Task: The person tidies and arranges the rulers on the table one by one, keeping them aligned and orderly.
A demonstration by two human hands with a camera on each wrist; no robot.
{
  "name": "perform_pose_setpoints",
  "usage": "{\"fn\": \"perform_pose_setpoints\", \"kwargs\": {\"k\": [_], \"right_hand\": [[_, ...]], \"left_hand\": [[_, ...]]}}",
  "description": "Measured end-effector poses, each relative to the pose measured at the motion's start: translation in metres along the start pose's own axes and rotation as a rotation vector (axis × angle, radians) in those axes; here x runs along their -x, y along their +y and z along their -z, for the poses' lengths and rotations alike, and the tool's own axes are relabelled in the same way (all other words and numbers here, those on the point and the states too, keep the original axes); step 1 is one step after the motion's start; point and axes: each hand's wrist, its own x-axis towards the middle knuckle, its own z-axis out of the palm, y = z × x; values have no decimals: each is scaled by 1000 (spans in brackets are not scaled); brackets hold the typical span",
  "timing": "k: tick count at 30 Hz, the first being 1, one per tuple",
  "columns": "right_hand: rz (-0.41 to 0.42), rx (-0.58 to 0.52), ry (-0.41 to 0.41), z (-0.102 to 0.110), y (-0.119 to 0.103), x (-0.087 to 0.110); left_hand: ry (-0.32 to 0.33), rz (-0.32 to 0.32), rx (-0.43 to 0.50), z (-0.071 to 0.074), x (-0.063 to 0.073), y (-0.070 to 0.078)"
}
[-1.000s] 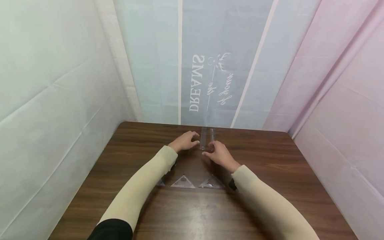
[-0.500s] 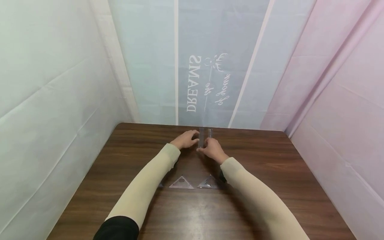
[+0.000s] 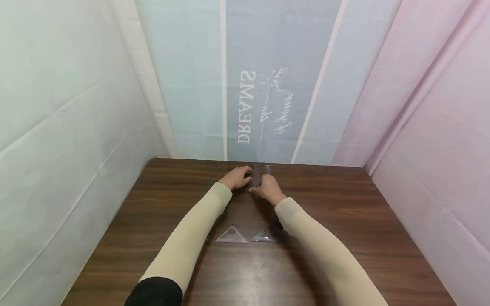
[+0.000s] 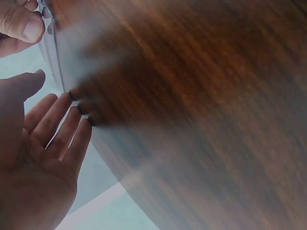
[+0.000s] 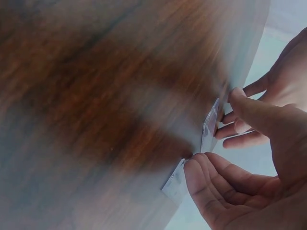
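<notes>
A clear ruler (image 3: 256,175) lies lengthwise near the far edge of the table. My left hand (image 3: 236,177) is at its left side. In the left wrist view the left fingers (image 4: 79,136) reach out, tips on the tabletop right at the ruler's edge (image 4: 58,67). My right hand (image 3: 269,188) is at the near right of the same ruler. Its thumb (image 5: 244,103) sits by the near end, and its bent fingertips (image 5: 195,167) touch down beside the ruler. A second clear ruler (image 3: 268,169) lies just to the right, its near part hidden behind the right hand.
Two clear triangular set squares (image 3: 232,234) lie nearer on the wooden table (image 3: 245,272); the right one (image 3: 264,236) is partly covered by the right sleeve (image 3: 317,240). A lettered cloth backdrop (image 3: 264,106) rises behind the table, with pale curtains at both sides.
My right hand has moved left and slightly away from me, from the right ruler to the left one. The left hand stays beside the ruler; its forearm has shifted slightly right.
</notes>
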Motion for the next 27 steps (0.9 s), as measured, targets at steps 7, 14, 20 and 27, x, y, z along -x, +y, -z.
{"fn": "perform_pose_setpoints", "kwargs": {"k": [7,14,20,27], "right_hand": [[-27,17,-11,-2,-6,-4],[-68,55,-3,-7,-10,-6],[-75,100,-1,-10,-9,-7],[-75,105,6,-12,-10,-1]], "left_hand": [[19,7,-13,1,-1,-1],[38,-8,-26,-1,-4,-3],[73,-16,-14,-6,-6,-4],[104,-7,-25,-11,-6,-6]]}}
